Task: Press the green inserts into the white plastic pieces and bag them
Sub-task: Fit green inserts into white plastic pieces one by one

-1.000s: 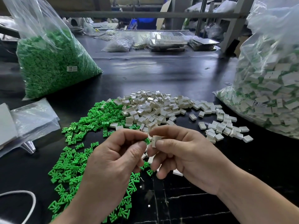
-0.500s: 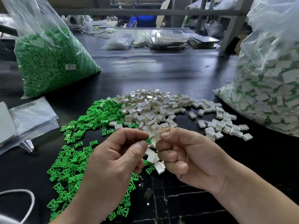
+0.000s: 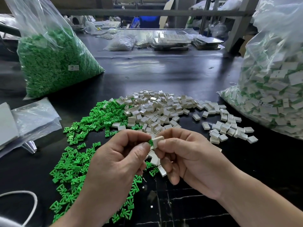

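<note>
Head view: insertion step in hand; left hand (image 3: 114, 161) pinches green insert (image 3: 150, 142) between thumb and forefinger. Right hand (image 3: 188, 161) grips white piece (image 3: 158, 140), lower fingers curled round spare white pieces (image 3: 155, 160). Insert touches piece opening, apparently not seated. Next move likely calls for squaring insert, then firm press home.

Containers: left bag (image 3: 54, 68) full of green inserts; right bag (image 3: 275, 95) holds assembled white-green pieces. Loose green pile (image 3: 77, 161) and white pile (image 3: 155, 110) on desk (image 3: 164, 71).
</note>
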Motion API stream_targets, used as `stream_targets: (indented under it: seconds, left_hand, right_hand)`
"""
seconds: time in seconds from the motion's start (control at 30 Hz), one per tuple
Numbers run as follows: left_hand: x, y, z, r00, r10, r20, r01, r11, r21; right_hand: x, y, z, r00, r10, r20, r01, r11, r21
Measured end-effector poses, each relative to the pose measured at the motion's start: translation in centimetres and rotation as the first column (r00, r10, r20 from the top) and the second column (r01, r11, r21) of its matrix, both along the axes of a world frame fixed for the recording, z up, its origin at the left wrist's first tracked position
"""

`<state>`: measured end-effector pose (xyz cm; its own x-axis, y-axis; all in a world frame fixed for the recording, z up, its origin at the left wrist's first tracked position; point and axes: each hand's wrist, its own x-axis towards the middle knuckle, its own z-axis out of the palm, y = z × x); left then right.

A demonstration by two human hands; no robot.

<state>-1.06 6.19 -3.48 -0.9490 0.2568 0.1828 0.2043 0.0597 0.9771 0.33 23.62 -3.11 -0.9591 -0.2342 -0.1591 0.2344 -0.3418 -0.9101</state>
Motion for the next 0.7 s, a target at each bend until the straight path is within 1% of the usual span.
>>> stream_targets:
  seconds: [0.1, 0.17, 0.23, 0.3, 0.37, 0.43, 0.53, 0.6, 0.7]
  left_hand:
    - [-0.1, -0.1, 0.1, 1.000, -0.001, -0.023, 0.001, 1.000, -0.026]
    - [-0.1, -0.2, 0.1, 1.000, -0.013, -0.009, 0.013, 1.000, -0.016]
    - [-0.5, -0.2, -0.1, 0.998, -0.047, 0.046, 0.045, 0.998, 0.032]
    - [-0.9, -0.5, -0.1, 0.987, -0.106, 0.120, 0.093, 0.989, 0.111]
    - [-1.2, -0.6, -0.2, 0.968, -0.179, 0.174, 0.145, 0.971, 0.192]
    - [-1.3, -0.7, -0.3, 0.954, -0.228, 0.195, 0.179, 0.954, 0.242]
    - [-1.1, -0.6, -0.4, 0.931, -0.274, 0.240, 0.179, 0.918, 0.353]
    - [-1.0, -0.4, -0.5, 0.904, -0.327, 0.276, 0.190, 0.884, 0.426]
    - [-0.9, -0.1, -0.6, 0.847, -0.416, 0.331, 0.215, 0.838, 0.502]
  right_hand:
    - [0.1, -0.1, 0.1, 0.999, 0.013, -0.035, -0.009, 0.996, 0.094]
    - [0.1, -0.1, 0.2, 0.998, 0.016, -0.067, -0.004, 0.984, 0.179]
    - [0.2, 0.1, 0.3, 0.994, 0.015, -0.104, 0.014, 0.962, 0.272]
    - [0.3, 0.2, 0.5, 0.989, 0.017, -0.144, 0.031, 0.946, 0.322]
    - [0.4, 0.2, 0.7, 0.985, 0.028, -0.167, 0.025, 0.951, 0.308]
    - [0.6, 0.2, 0.8, 0.983, 0.052, -0.176, 0.002, 0.957, 0.290]
    - [0.6, 0.2, 0.8, 0.984, 0.107, -0.140, -0.070, 0.966, 0.249]
    - [0.5, 0.2, 0.7, 0.985, 0.129, -0.116, -0.106, 0.977, 0.186]
    - [0.5, 0.2, 0.6, 0.980, 0.166, -0.108, -0.146, 0.975, 0.168]
